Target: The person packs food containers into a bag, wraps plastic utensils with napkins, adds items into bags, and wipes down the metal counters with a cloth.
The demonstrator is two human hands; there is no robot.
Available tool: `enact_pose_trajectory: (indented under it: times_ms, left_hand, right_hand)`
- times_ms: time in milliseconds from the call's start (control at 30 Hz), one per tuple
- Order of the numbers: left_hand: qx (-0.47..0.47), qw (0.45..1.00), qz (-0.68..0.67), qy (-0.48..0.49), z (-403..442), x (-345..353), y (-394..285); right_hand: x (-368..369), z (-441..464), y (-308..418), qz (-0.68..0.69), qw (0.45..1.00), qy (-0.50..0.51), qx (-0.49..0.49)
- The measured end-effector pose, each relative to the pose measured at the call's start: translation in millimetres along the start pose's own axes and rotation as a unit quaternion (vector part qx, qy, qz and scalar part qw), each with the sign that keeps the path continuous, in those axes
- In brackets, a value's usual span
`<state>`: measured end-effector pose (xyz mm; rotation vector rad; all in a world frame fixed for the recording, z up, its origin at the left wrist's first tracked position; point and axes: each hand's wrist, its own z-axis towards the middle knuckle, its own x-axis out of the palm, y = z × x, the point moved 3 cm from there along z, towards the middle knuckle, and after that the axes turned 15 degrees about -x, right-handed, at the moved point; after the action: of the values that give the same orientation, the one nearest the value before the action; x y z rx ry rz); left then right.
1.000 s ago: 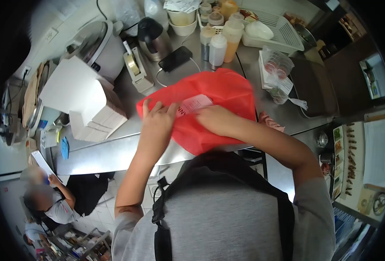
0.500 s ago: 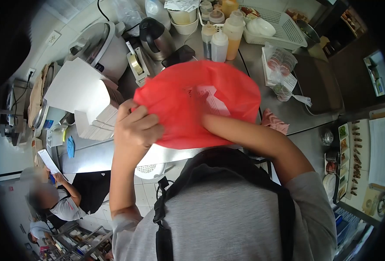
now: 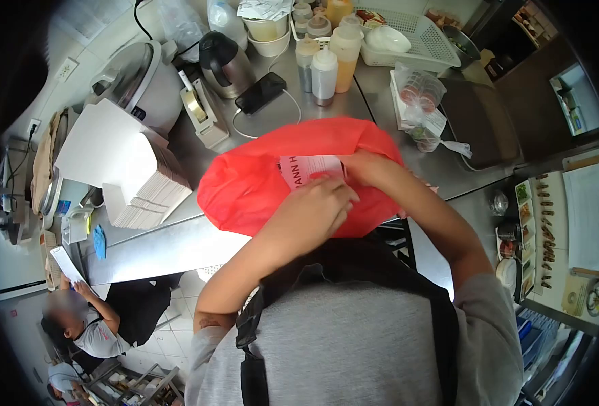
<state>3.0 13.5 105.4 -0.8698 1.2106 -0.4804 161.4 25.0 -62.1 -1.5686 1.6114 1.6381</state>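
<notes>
A red cloth-like bag (image 3: 238,189) sits in front of me, bunched and wide, at the counter's near edge. Pinkish paper with printed lettering (image 3: 298,171) shows in its middle. My left hand (image 3: 316,206) lies across the bag's near side, just below the paper, its fingers curled against the red material. On the right, my right hand (image 3: 368,168) reaches over the bag beside the paper's right edge. Its fingertips are hidden in the folds, so its grip does not show.
Folded white cartons (image 3: 154,183) are stacked at left. Behind the bag are a tape dispenser (image 3: 201,118), phone (image 3: 261,93) with cable, kettle (image 3: 225,64) and sauce bottles (image 3: 324,76). Bagged food (image 3: 421,101) lies right. A person (image 3: 103,325) holds a white sheet at lower left.
My left hand has let go of the bag's left edge and moved right to its near side. My right hand has come up out of the bag's inside. The bag has lowered, uncovering the phone.
</notes>
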Motion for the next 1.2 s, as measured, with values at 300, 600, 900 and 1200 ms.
enact_pose_trajectory:
  times_ms: [300,600,900,1200]
  left_hand:
    - [-0.148,0.969,0.197,0.030,28,67,61]
    - [0.108,0.965,0.183,0.157,-2,146,148]
    - [0.062,0.966,0.079,0.237,-7,120,115]
    - [-0.211,0.752,0.584,0.220,42,-4,78]
  right_hand:
    - [-3,-219,-153,0.209,0.752,-0.563,0.272]
    - [45,-179,-191,0.040,0.795,-0.461,0.392]
    - [94,-265,-187,0.122,0.800,-0.535,0.242]
    - [-36,-201,23,0.610,0.645,-0.459,-0.032]
